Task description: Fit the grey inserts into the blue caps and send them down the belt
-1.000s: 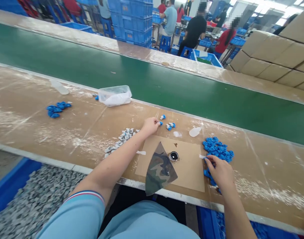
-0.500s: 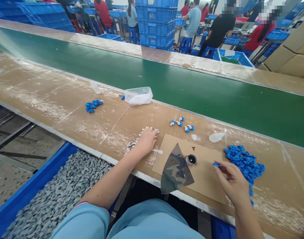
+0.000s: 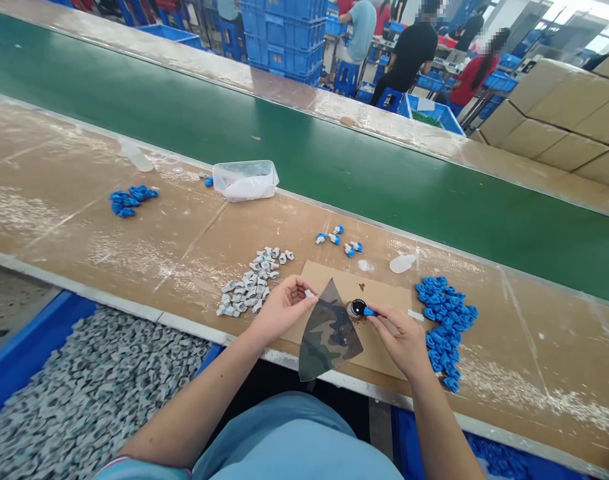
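Note:
Between the fingertips of my left hand (image 3: 284, 307) is a small grey-white piece (image 3: 309, 293), left of the camouflage cloth (image 3: 329, 330). My right hand (image 3: 399, 337) pinches a blue piece (image 3: 369, 311), whose tip is at the rim of a small jar of dark liquid (image 3: 357, 308). Cloth and jar rest on a cardboard sheet (image 3: 384, 353). Loose grey pieces (image 3: 249, 283) are spread left of the sheet, and a pile of blue pieces (image 3: 444, 327) lies to its right. Several joined blue-and-white pieces (image 3: 337, 239) sit beyond the sheet.
A clear plastic tub (image 3: 246, 181) stands by the green belt (image 3: 304, 157), near a white bottle (image 3: 136, 155) and a small blue heap (image 3: 130, 200). Another translucent bottle (image 3: 403, 263) lies behind the sheet. A blue bin of grey pieces (image 3: 94, 393) is at lower left.
My left hand has left the grey pieces and moved to the cloth with one piece. My right hand has brought its blue piece leftward to the jar. The view has shifted right.

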A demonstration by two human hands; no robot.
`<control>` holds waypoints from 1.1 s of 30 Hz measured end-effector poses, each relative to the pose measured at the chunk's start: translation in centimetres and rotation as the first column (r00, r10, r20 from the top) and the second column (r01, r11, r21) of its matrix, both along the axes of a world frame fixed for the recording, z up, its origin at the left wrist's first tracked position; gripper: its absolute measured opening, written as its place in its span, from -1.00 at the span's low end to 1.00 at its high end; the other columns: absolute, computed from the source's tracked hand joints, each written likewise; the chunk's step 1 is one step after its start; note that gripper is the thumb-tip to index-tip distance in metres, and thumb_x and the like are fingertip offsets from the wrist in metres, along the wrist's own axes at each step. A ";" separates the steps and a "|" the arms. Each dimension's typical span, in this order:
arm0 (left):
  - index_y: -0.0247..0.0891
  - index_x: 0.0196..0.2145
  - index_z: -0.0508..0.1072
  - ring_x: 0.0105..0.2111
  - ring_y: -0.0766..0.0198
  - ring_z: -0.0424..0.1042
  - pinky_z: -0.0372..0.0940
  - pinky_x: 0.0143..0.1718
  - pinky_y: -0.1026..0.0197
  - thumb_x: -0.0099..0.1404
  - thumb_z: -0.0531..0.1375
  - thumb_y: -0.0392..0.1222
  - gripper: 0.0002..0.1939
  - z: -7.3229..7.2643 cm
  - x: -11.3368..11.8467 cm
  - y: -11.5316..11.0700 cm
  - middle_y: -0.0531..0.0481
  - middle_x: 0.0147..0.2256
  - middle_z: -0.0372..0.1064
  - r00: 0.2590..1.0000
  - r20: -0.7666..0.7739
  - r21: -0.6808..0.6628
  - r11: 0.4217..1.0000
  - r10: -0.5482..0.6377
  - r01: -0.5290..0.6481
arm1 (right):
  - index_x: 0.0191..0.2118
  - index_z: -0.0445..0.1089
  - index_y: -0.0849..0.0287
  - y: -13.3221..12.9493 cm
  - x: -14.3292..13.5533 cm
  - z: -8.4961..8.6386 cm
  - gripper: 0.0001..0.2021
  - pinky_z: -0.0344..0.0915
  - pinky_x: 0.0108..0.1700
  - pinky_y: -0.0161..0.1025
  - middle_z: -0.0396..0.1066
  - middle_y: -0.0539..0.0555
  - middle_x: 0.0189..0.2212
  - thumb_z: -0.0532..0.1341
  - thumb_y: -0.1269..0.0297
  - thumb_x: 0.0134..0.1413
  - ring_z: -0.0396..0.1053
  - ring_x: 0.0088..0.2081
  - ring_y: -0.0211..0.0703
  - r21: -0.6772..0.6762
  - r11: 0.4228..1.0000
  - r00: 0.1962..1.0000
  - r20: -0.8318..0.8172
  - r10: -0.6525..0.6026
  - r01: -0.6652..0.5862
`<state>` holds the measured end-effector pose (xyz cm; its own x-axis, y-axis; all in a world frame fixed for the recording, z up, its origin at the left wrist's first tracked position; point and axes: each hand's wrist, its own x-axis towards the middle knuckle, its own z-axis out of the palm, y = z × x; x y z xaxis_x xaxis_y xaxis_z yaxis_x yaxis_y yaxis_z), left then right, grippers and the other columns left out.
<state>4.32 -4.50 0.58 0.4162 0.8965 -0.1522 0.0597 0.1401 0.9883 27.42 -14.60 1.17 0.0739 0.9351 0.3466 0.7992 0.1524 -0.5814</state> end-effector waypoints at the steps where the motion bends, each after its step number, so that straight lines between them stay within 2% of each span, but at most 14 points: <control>1: -0.26 -0.35 0.38 -0.39 0.32 0.37 0.31 -0.31 0.25 0.06 0.28 -0.10 -0.77 -0.1 0.3 -0.5 0.02 -0.38 0.41 0.999 0.052 -0.067 0.998 -0.014 0.017 | -0.17 0.50 0.03 0.0 0.0 0.0 -0.82 0.46 -0.22 -0.19 0.57 0.05 -0.27 0.17 0.28 0.16 0.52 -0.24 -0.11 -0.002 1.000 1.000 0.006 0.000 0.000; 4: -0.30 -0.42 0.45 -0.49 0.38 0.33 0.28 -0.41 0.30 -0.05 0.36 -0.08 -0.72 -0.3 1.1 -1.5 0.07 -0.50 0.39 0.990 0.133 -0.228 0.971 -0.044 0.074 | -0.17 0.51 0.03 0.0 0.1 -0.1 -0.82 0.46 -0.24 -0.19 0.57 0.06 -0.28 0.17 0.27 0.16 0.52 -0.25 -0.10 -0.001 1.000 0.999 0.035 0.000 0.000; 8: -0.30 -0.38 0.51 -0.47 0.37 0.39 0.33 -0.31 0.26 -0.11 0.41 -0.06 -0.65 -0.8 1.7 -2.3 0.06 -0.50 0.44 0.981 0.196 -0.370 0.925 -0.009 0.083 | -0.17 0.51 0.04 0.0 0.1 0.0 -0.82 0.46 -0.24 -0.19 0.57 0.06 -0.28 0.17 0.27 0.16 0.52 -0.26 -0.10 0.005 1.000 0.998 0.055 -0.004 0.004; 15: -0.31 -0.37 0.49 -0.41 0.32 0.46 0.38 -0.22 0.18 -0.12 0.43 -0.04 -0.61 -1.7 2.5 -3.4 0.02 -0.45 0.48 0.973 0.228 -0.404 0.912 0.029 0.067 | -0.20 0.52 0.02 -0.6 0.0 0.1 -0.83 0.47 -0.24 -0.17 0.57 0.05 -0.28 0.20 0.22 0.12 0.52 -0.26 -0.08 -0.054 0.997 0.998 -0.047 -0.051 0.048; 20: -0.29 -0.32 0.45 -0.30 0.31 0.45 0.37 -0.15 0.21 -0.09 0.42 -0.12 -0.62 -2.0 3.3 -4.4 0.02 -0.37 0.45 0.960 0.281 -0.339 0.936 0.011 0.088 | -0.22 0.52 0.05 -1.3 -2.0 0.3 -0.84 0.49 -0.23 -0.18 0.58 0.05 -0.30 0.25 0.21 0.07 0.53 -0.30 -0.11 -0.098 0.995 0.973 -0.229 -0.040 0.017; 24: -0.28 -0.27 0.43 -0.26 0.29 0.43 0.36 -0.15 0.21 0.01 0.37 -0.15 -0.67 -2.0 3.4 -4.8 -0.02 -0.33 0.43 0.957 0.276 -0.249 0.956 -0.084 0.156 | -0.24 0.53 0.03 -1.1 -3.2 0.4 -0.87 0.49 -0.20 -0.18 0.58 0.04 -0.31 0.25 0.26 0.07 0.53 -0.28 -0.12 -0.081 0.994 0.953 -0.302 0.040 -0.067; 30: -0.25 -0.25 0.42 -0.29 0.28 0.44 0.35 -0.19 0.21 0.08 0.30 -0.24 -0.76 -1.3 2.8 -4.3 -0.01 -0.35 0.45 0.953 0.171 -0.091 0.959 -0.252 0.270 | -0.24 0.54 0.00 -0.9 -2.7 0.9 -0.87 0.50 -0.22 -0.21 0.58 0.04 -0.31 0.26 0.27 0.08 0.54 -0.29 -0.14 -0.113 0.972 0.929 -0.336 0.156 -0.204; 33: -0.24 -0.28 0.42 -0.31 0.28 0.43 0.35 -0.23 0.22 0.08 0.30 -0.22 -0.78 -0.9 2.8 -4.2 0.00 -0.37 0.43 0.956 0.144 -0.084 0.960 -0.255 0.268 | -0.25 0.55 0.00 -1.1 -2.6 0.9 -0.87 0.49 -0.30 -0.24 0.58 0.03 -0.36 0.28 0.28 0.05 0.53 -0.35 -0.15 -0.102 0.974 0.927 -0.340 0.156 -0.201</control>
